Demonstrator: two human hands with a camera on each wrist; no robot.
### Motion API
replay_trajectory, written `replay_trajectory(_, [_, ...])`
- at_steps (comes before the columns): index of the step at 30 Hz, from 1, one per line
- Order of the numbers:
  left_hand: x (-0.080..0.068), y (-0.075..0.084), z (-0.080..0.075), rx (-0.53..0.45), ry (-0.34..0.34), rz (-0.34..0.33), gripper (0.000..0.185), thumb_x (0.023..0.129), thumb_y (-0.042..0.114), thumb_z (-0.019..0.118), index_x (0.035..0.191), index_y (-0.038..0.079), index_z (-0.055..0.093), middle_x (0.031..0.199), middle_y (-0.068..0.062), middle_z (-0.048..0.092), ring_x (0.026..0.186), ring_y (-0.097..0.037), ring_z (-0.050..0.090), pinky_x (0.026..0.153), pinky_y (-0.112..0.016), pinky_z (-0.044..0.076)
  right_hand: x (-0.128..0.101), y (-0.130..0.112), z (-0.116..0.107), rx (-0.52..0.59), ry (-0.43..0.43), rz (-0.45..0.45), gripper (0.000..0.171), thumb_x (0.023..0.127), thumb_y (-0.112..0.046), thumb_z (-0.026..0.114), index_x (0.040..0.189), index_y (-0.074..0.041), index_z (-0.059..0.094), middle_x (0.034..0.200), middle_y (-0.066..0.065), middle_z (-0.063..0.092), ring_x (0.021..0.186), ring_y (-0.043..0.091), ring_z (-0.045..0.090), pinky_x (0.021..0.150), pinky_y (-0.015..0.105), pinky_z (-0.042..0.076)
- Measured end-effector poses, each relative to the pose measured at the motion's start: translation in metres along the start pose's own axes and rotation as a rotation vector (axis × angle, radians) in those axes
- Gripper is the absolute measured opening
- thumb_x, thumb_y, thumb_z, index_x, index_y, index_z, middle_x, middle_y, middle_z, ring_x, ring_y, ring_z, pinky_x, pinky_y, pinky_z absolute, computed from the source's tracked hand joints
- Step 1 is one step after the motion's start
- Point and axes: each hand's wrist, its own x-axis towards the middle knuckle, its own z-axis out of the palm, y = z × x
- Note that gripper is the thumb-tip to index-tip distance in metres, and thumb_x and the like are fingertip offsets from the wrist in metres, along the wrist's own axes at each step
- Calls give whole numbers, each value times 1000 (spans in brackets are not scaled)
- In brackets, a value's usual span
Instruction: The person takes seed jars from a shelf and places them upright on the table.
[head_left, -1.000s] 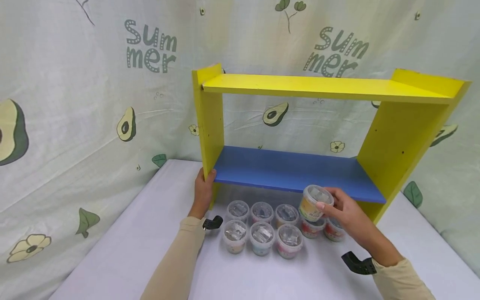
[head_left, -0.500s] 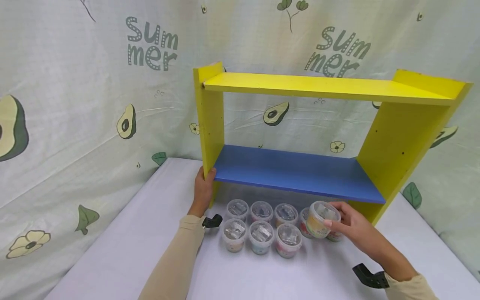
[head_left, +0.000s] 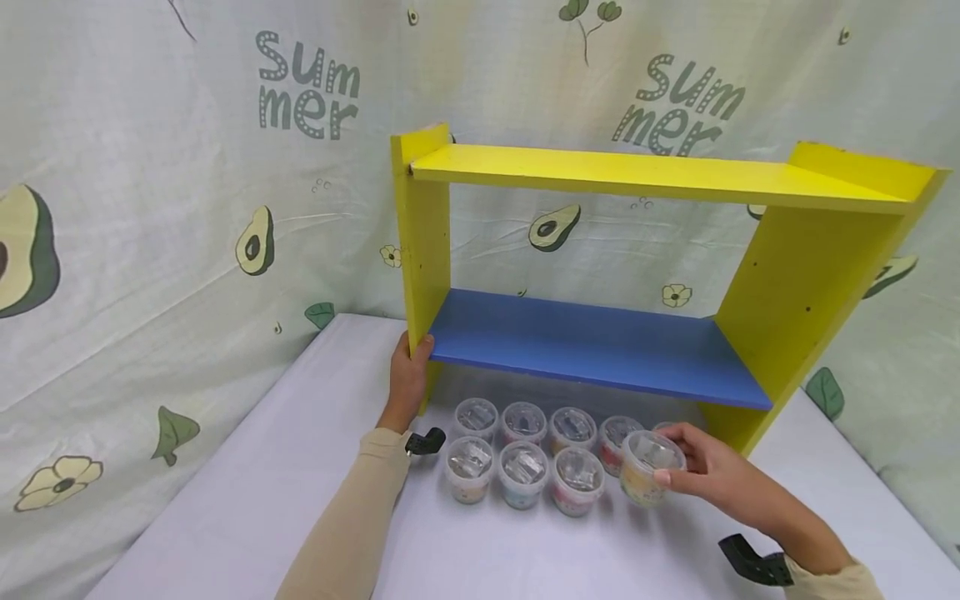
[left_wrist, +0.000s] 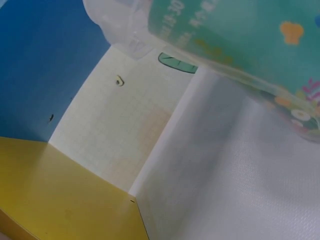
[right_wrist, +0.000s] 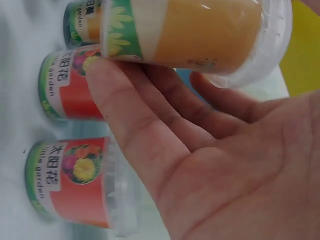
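My right hand (head_left: 716,475) holds a lidded plastic tub (head_left: 647,483) with a yellow-orange label, thumb in front and fingers behind its rim. It is at the right end of the front row of tubs, low over the white table. In the right wrist view, the fingers lie along the side of this tub (right_wrist: 205,35); red "little garden" tubs (right_wrist: 80,182) stand beyond. My left hand (head_left: 407,379) grips the left side panel (head_left: 422,275) of a yellow and blue shelf unit, thumb on the inner side. A green-labelled tub (left_wrist: 240,40) looms close in the left wrist view.
Several clear-lidded tubs (head_left: 522,473) stand in two rows below and before the blue shelf board (head_left: 592,337). The yellow top board (head_left: 637,173) spans above it. A printed cloth (head_left: 150,208) hangs behind and at the left of the white table (head_left: 247,517).
My right hand has lowered the tub from just before the blue board's edge, moving it down and slightly right beside the front row. The left hand keeps its grip on the side panel.
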Motion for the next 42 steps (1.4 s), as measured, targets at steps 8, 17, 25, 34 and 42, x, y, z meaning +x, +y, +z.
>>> replay_trajectory(8, [0,1,2,0,14,12,46,103,33,52,134,-1,50,104,-13,51,92,-25,46,85,-38,36,1,11,1,24,-90,18,65,98,-17,64,140,16,28,130,22,53,114,28,58,86,31,53])
replay_trajectory(17, [0,3,3,2,7,9,47,103,34,51,135,0,49,105,-14,51,93,-27,46,84,-39,37,1,18,5,-43,-113,-16,63,95,-17,68,136,14,32,125,18,55,107,14,60,82,28,52])
replay_trajectory(25, [-1,2,2,17,19,12,47,103,33,51,135,0,49,105,-12,50,93,-25,46,84,-39,36,4,21,11,-86,-119,23,64,90,-21,73,134,11,38,127,17,56,120,35,53,84,24,49])
replay_trajectory(34, [-2,2,1,14,0,6,49,103,38,49,137,3,47,110,-13,50,98,-26,45,88,-40,36,7,25,14,-79,-119,14,65,89,-21,75,133,10,37,128,16,55,121,34,52,85,23,49])
replay_trajectory(42, [-2,2,1,13,-4,-3,51,103,39,50,138,3,46,115,-14,52,101,-26,47,90,-41,36,6,25,17,-122,-78,39,68,88,-25,77,133,9,38,129,17,55,122,35,53,86,24,48])
